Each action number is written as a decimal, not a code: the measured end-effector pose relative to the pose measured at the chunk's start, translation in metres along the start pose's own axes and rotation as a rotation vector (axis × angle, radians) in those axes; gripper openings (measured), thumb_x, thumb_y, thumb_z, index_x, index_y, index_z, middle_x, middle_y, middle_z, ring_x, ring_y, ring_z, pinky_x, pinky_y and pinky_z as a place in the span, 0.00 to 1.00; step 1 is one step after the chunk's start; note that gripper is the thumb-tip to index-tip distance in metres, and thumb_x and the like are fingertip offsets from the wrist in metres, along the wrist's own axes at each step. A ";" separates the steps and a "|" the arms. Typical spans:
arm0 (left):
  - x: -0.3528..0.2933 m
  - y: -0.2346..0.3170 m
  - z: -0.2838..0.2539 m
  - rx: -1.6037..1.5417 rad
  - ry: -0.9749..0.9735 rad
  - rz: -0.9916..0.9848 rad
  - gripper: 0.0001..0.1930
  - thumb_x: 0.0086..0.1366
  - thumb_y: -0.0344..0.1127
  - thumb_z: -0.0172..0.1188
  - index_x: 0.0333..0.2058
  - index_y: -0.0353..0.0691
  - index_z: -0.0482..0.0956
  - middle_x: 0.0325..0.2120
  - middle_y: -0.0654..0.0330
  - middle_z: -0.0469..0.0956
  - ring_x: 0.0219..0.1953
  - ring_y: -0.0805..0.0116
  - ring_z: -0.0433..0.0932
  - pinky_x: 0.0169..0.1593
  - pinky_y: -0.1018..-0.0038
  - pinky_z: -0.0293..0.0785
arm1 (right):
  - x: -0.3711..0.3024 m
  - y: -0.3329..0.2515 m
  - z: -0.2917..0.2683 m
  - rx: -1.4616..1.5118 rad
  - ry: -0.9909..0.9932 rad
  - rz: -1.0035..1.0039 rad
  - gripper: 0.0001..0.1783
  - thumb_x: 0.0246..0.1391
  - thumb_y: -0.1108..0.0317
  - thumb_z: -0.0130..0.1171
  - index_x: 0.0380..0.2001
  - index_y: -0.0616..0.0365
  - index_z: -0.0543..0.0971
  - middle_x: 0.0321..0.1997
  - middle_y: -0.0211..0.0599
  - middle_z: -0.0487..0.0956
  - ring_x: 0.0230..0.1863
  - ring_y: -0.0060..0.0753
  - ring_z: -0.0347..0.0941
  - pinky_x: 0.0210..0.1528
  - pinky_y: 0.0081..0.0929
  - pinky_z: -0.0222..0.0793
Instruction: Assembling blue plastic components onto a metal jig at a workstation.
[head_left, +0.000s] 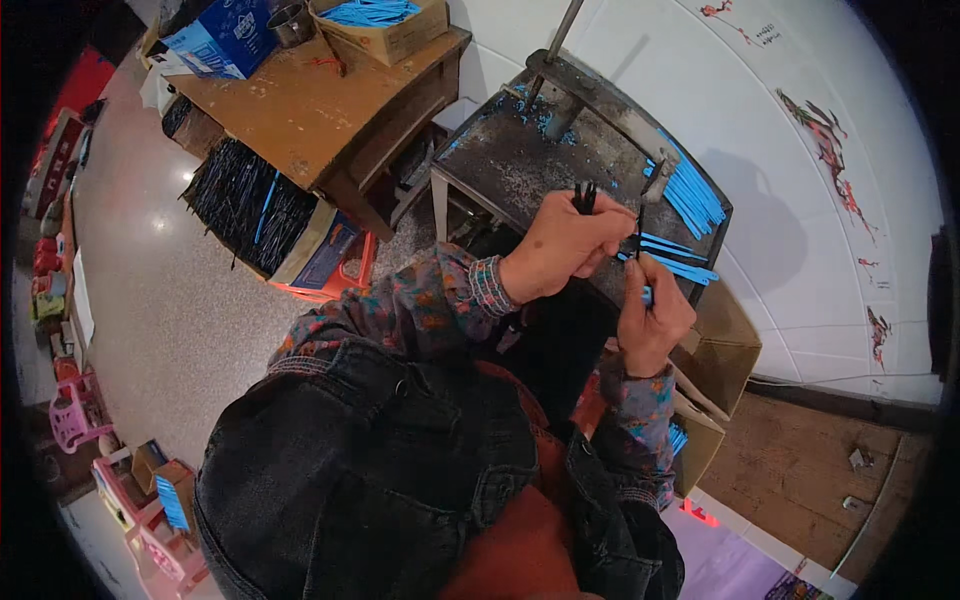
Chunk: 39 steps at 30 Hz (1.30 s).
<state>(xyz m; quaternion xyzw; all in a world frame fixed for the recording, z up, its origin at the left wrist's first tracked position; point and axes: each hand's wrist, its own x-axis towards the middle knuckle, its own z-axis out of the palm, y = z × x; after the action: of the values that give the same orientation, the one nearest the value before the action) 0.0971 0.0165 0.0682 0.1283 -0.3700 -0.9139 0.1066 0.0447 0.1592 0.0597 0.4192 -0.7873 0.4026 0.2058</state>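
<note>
My left hand (pixel 560 245) is closed around several short black sticks (pixel 583 198), whose ends stick up past the fingers. Its fingertips meet a thin upright black piece (pixel 639 228) beside the machine's metal tip. From below, my right hand (pixel 657 322) pinches that black piece between thumb and forefinger. A bit of blue (pixel 647 296) shows inside the right hand; most of it is hidden by the fingers. Close by, flat blue strips (pixel 690 200) lie in a row on the dark metal worktable (pixel 500 160), with more blue strips (pixel 680 262) just beyond my right hand.
A metal press arm (pixel 610 115) stands over the worktable among blue scraps. On the left, a box of black sticks (pixel 245 205) sits beside a wooden desk (pixel 290 110) bearing a carton of blue strips (pixel 395 38). An open cardboard box (pixel 735 350) stands at my right, near the wall.
</note>
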 end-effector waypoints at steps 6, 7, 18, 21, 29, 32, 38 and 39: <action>0.008 -0.011 -0.002 0.317 0.041 0.278 0.04 0.52 0.27 0.54 0.21 0.37 0.74 0.14 0.67 0.69 0.16 0.80 0.60 0.20 0.84 0.57 | 0.000 0.000 0.002 -0.121 -0.010 -0.156 0.08 0.47 0.76 0.58 0.33 0.62 0.79 0.23 0.38 0.77 0.18 0.35 0.68 0.23 0.27 0.65; 0.010 -0.014 -0.007 0.350 0.033 0.343 0.04 0.52 0.27 0.55 0.20 0.37 0.74 0.14 0.68 0.69 0.16 0.80 0.60 0.22 0.84 0.58 | -0.001 0.000 0.003 -0.110 -0.021 -0.168 0.08 0.47 0.76 0.58 0.34 0.62 0.79 0.23 0.38 0.77 0.18 0.35 0.68 0.23 0.27 0.65; 0.020 0.014 -0.026 0.347 0.150 0.327 0.07 0.59 0.32 0.55 0.22 0.40 0.75 0.15 0.71 0.65 0.15 0.82 0.56 0.18 0.86 0.52 | -0.005 -0.018 -0.010 0.574 -0.109 0.362 0.08 0.52 0.75 0.55 0.35 0.64 0.78 0.20 0.33 0.74 0.18 0.24 0.65 0.22 0.19 0.61; 0.010 0.020 -0.023 0.338 0.064 0.225 0.07 0.61 0.32 0.54 0.24 0.40 0.75 0.15 0.70 0.65 0.15 0.83 0.56 0.18 0.86 0.51 | -0.003 -0.018 -0.010 0.644 -0.126 0.434 0.07 0.52 0.75 0.56 0.35 0.65 0.78 0.20 0.33 0.74 0.19 0.21 0.65 0.23 0.17 0.61; 0.012 0.005 -0.025 0.082 -0.378 -0.049 0.07 0.65 0.34 0.52 0.35 0.39 0.77 0.18 0.70 0.67 0.14 0.84 0.56 0.17 0.88 0.49 | -0.003 -0.005 -0.011 0.859 -0.197 0.669 0.09 0.51 0.74 0.56 0.37 0.63 0.77 0.23 0.30 0.74 0.22 0.20 0.66 0.29 0.14 0.62; 0.018 0.016 -0.026 0.163 -0.231 0.085 0.09 0.65 0.33 0.51 0.40 0.39 0.77 0.20 0.69 0.68 0.17 0.83 0.59 0.20 0.87 0.53 | 0.009 0.016 -0.024 0.488 -0.261 0.415 0.15 0.49 0.72 0.60 0.41 0.63 0.76 0.31 0.33 0.75 0.29 0.26 0.69 0.35 0.19 0.66; 0.069 0.017 -0.042 0.630 -0.208 0.512 0.09 0.66 0.31 0.50 0.41 0.38 0.76 0.26 0.66 0.74 0.24 0.81 0.65 0.28 0.85 0.63 | 0.016 0.101 -0.052 -0.239 -0.589 0.100 0.34 0.41 0.61 0.66 0.54 0.53 0.69 0.57 0.43 0.67 0.41 0.48 0.73 0.43 0.36 0.70; 0.073 0.015 -0.042 0.631 -0.218 0.505 0.09 0.66 0.31 0.50 0.41 0.38 0.76 0.26 0.66 0.74 0.24 0.81 0.65 0.28 0.85 0.63 | 0.014 0.106 -0.049 -0.242 -0.585 0.110 0.34 0.41 0.61 0.66 0.54 0.53 0.69 0.57 0.43 0.67 0.41 0.48 0.73 0.43 0.36 0.70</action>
<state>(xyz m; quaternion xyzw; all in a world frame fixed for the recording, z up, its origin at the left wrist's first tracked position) 0.0426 -0.0424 0.0380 -0.0374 -0.6608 -0.7090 0.2432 -0.0517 0.2258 0.0491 0.4462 -0.8768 0.1792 -0.0029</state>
